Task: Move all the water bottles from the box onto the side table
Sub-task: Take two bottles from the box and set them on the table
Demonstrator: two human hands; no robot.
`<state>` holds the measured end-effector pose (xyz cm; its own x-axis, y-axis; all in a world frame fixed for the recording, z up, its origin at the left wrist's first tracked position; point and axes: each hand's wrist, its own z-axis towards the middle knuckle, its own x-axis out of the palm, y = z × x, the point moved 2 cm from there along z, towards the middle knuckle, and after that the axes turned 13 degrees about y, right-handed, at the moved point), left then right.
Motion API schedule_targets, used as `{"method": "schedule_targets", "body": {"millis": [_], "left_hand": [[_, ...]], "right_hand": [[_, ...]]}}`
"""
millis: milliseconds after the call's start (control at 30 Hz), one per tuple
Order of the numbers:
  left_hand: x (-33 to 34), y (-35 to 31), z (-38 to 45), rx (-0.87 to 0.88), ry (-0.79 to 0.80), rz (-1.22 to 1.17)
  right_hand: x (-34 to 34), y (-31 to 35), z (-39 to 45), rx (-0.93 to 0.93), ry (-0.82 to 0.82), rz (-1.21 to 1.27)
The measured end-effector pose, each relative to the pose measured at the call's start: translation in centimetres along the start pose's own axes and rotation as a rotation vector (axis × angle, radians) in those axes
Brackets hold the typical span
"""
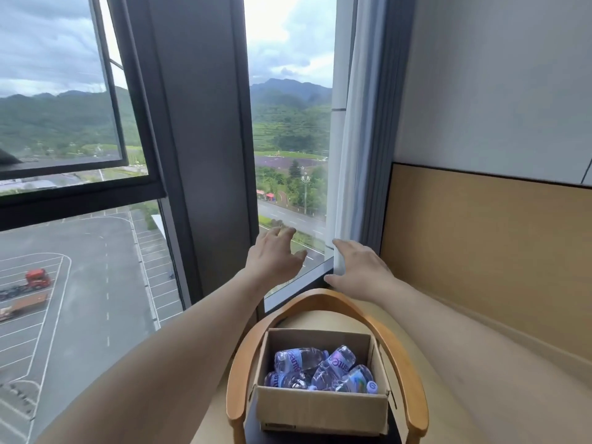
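On the left, a big window point(73, 193) can be seen, with a car park and green hills far outside. In front of the glass the left hand point(272, 254) is held out, with its fingers loose and spread, and nothing is held in it. Just to its right the right hand point(358, 267) is held out too, flat and loose, near the pale curtain point(355, 155), and nothing is held in it either.

Low down, between the two arms and closer to the body than the hands, a cardboard box point(320, 408) is set on the seat of a wooden chair point(323, 298) with a curved back. The water bottles point(320, 368) are heaped inside the box, lying on their sides and pointing different ways. So the bottles lie below and behind both hands, and both hands must be brought back and down to reach them. Both hands look about as near. None of the bottles has been taken out yet, it seems. The side table cannot be picked out for sure; a pale flat top is seen under the right arm.
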<state>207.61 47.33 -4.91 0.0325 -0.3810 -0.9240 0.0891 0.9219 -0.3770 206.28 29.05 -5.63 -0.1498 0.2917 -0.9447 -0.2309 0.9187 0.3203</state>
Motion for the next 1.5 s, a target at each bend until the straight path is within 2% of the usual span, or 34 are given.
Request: {"method": "schedule_targets", "body": {"millis": [400,500,633,833,1000,1167,1267,1367,1433,1500], "left_hand": [[8.3,3.7,19.4,-0.112,0.089,0.011],[11.4,5.0,23.1,-0.161,0.120,0.004],[16.8,7.4,25.6,-0.223,0.236,-0.012],[25.4,12.2,26.5,-0.284,0.433,-0.073],[33.5,15.9,26.0,-0.267,0.626,-0.097],[40.2,18.1,24.0,-0.245,0.806,-0.082],[42.5,18.7,23.3,-0.178,0.768,0.015],[44.0,18.7,22.8,-0.027,0.661,0.077],[45.2,18.5,22.0,0.024,0.697,0.089],[46.5,18.5,21.1,-0.001,0.760,0.100]], "right_hand": [[4.0,-8.8,21.8,-0.005,0.102,0.046],[6.5,-10.7,25.9,-0.005,0.180,0.037],[11.3,-13.0,29.7,0.014,0.303,0.041],[20.3,-15.9,31.9,0.053,0.501,0.030],[28.9,-17.7,31.5,0.171,0.657,0.098],[36.4,-19.4,29.6,0.167,0.816,-0.064],[39.7,-20.1,28.3,0.133,0.880,-0.225],[41.7,-20.6,27.5,0.060,0.863,-0.376],[42.3,-20.9,27.1,0.019,0.820,-0.469],[42.6,-21.2,26.7,-0.012,0.780,-0.548]]}}
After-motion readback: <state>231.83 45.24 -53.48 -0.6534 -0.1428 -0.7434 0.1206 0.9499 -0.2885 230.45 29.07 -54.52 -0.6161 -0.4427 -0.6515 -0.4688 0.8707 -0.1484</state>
